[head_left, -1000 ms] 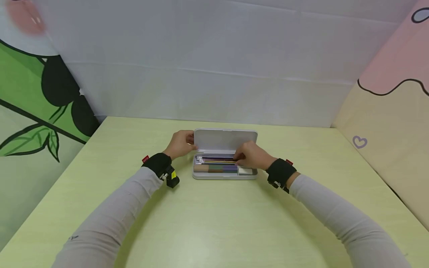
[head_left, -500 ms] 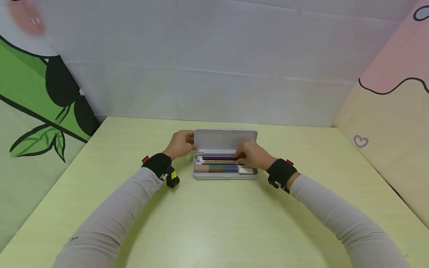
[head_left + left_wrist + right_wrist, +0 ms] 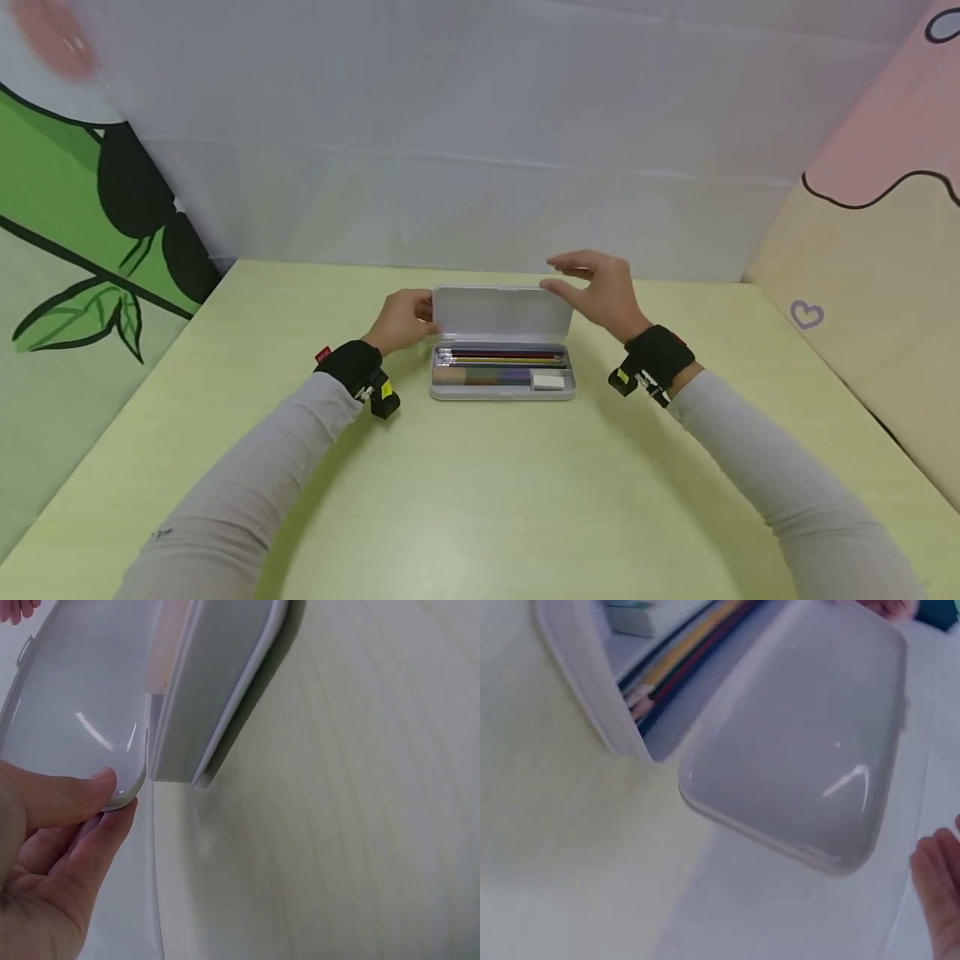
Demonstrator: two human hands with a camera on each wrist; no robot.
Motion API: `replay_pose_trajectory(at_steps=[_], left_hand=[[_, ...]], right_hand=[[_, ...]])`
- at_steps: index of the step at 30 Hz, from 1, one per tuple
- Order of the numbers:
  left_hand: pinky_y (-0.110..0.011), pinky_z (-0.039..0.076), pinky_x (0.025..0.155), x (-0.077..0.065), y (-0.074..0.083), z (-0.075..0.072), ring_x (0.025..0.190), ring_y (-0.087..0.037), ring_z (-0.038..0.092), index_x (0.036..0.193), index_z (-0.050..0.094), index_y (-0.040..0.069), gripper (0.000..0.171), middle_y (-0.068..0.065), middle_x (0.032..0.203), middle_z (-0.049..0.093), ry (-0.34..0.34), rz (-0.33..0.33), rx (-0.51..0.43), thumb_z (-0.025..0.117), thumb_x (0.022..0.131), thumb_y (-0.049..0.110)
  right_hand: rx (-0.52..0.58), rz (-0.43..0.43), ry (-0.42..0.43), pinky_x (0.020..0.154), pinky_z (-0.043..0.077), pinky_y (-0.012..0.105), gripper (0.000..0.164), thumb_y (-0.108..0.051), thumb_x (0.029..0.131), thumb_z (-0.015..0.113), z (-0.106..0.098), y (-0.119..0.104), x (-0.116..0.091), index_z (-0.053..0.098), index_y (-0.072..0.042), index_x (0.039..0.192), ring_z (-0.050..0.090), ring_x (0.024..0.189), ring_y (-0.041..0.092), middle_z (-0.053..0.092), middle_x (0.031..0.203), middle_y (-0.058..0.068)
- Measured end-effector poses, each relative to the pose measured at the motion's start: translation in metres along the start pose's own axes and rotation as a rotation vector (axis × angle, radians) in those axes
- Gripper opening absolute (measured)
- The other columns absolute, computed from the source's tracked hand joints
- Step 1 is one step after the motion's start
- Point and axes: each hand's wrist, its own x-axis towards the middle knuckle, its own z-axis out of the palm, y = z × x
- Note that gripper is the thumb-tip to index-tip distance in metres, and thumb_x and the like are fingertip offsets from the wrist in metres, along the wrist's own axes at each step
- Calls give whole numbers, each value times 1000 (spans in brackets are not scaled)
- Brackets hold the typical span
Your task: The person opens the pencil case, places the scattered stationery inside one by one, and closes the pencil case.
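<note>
A pale pencil case stands on the table with its lid (image 3: 495,313) raised upright and its tray (image 3: 502,396) facing me. Several pencils (image 3: 498,359) lie side by side in the back compartment. In front of them are a tan block-like piece (image 3: 449,376), darker green and purple items (image 3: 513,377) and a white eraser (image 3: 548,382). My left hand (image 3: 402,321) pinches the lid's left side between thumb and fingers, as the left wrist view shows. My right hand (image 3: 602,293) is at the lid's upper right corner, fingers spread from the thumb, holding nothing; the right wrist view shows it apart from the lid.
The light wooden table (image 3: 480,492) runs back to a white sheet-like wall (image 3: 480,200). Painted panels stand on either side, a green one (image 3: 52,175) at left and a pink and cream one (image 3: 862,250) at right.
My right hand has left the pencils, rising up and back to the lid's upper right corner. The pencils' right ends now show. My left hand keeps its place on the lid.
</note>
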Motion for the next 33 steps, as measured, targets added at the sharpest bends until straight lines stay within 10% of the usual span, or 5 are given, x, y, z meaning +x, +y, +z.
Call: replay_pose_trajectory(at_steps=[6,12,22,33], left_hand=[[-45,56,89,1,0,0,100,-35,69,119,62,-4,40,-24,109,70,5,9,15,72,81,-1],[-44,54,91,5,-3,-3,102,-34,69,117,63,-2,40,-22,110,70,-19,6,-10,76,80,5],[-42,52,96,10,14,-26,110,-24,64,117,66,14,35,-13,114,70,-80,11,-203,66,90,36],[-37,55,95,-9,24,3,105,-23,67,115,69,5,38,-10,111,73,-165,153,92,74,84,27]], right_hand=[[293,518,-257,108,46,38,49,-35,98,53,-12,35,-2,54,-1,134,57,123,29,56,137,19],[567,750,-314,106,48,34,57,-39,100,45,-11,55,-6,48,7,134,67,96,5,68,105,1],[477,614,-493,110,44,41,48,-30,100,51,-21,57,9,53,4,134,65,107,7,59,134,13],[6,173,-554,105,48,43,44,-21,82,76,-10,47,-21,66,-3,121,60,120,31,66,125,16]])
